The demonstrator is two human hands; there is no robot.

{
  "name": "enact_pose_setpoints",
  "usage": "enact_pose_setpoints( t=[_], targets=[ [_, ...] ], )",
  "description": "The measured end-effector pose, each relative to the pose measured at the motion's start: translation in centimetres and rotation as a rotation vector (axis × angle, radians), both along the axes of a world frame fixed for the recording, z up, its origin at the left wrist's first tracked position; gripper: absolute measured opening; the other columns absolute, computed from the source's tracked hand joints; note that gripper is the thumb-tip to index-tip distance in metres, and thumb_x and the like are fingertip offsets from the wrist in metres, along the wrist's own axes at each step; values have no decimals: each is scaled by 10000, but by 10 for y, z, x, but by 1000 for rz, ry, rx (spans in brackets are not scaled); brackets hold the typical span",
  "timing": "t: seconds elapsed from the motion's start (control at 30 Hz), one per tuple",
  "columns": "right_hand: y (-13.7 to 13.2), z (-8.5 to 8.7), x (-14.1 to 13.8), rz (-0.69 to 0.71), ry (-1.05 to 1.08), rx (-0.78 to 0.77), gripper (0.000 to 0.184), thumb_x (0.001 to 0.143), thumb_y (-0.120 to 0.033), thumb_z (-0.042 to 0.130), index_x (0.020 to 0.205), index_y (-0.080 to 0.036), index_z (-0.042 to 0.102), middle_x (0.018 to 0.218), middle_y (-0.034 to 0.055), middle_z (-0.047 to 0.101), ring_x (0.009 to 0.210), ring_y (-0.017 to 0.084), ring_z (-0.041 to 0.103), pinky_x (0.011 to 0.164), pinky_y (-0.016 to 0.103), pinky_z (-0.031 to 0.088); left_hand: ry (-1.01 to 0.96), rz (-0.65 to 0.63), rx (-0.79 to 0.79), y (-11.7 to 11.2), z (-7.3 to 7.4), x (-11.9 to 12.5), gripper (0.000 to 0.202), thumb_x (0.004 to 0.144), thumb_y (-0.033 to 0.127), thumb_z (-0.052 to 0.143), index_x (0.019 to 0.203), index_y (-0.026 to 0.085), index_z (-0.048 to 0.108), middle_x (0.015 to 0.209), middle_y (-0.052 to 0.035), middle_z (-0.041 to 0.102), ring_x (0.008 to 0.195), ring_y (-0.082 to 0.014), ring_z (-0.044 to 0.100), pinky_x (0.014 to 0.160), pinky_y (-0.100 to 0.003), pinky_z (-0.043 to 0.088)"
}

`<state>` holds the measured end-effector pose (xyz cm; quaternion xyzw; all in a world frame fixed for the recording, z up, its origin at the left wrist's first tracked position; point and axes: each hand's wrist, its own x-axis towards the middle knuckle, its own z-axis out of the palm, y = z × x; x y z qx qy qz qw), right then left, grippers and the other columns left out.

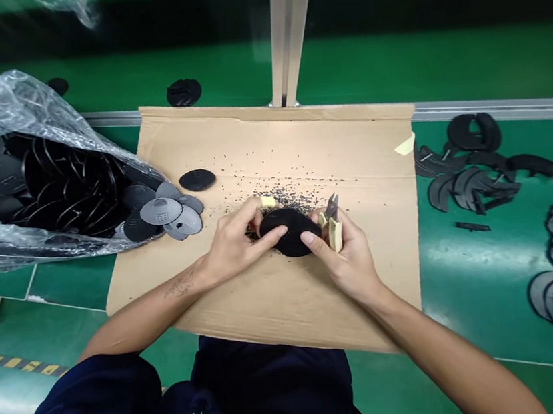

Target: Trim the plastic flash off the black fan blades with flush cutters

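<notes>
Pinching the disc (291, 237) between left hand (233, 244) and right hand (352, 258), over the middle of the cardboard (361, 156), with cutters (335, 232) in the right. Could nick skin or gouge the disc through a slip of the cutters. Cannot see the disc's underside or the grip beneath it; cannot count the piled discs (77, 191) in the bag (16, 101).
</notes>
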<state>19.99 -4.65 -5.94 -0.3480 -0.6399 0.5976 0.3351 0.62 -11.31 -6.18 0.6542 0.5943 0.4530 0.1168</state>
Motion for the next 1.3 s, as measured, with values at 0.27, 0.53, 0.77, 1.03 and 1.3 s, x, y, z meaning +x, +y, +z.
enact_pose_setpoints(
  t=[0.27,0.53,0.77,1.03,1.3],
  targets=[
    [0,-2,1,5,-12,136,226,925,-411,709,959,-239,567,874,5,637,720,151,591,646,281,530,-334,-182,-257,0,-2,-2,287,995,420,608,1039,151,699,852,-39,725,767,-134,673,672,-226,547],
    [11,1,9,51,-108,624,199,899,-244,750,1063,-226,639,981,67,726,878,211,692,756,357,565,37,-198,13,-7,2,-1,227,956,274,690,1144,146,693,981,-78,794,826,-142,754,749,-235,616],
    [9,-2,7,-7,-153,876,204,883,-108,706,1026,-239,646,922,43,751,814,197,710,711,344,565,15,-221,118,-6,5,2,241,943,259,715,1163,162,703,964,-77,795,881,-152,754,785,-281,624],
    [0,-8,4,-19,-33,734,190,878,-149,719,1010,-265,644,902,43,746,784,205,716,665,350,580,-214,-220,84,-6,10,3,304,891,368,775,1151,212,756,958,-65,802,834,-152,718,751,-296,574],
    [-2,-8,1,21,15,655,156,878,-147,707,972,-255,644,903,51,744,786,204,712,671,349,579,-95,-239,193,-8,9,0,299,946,287,716,1239,227,710,994,-61,806,876,-152,728,794,-311,571]
  ],
)
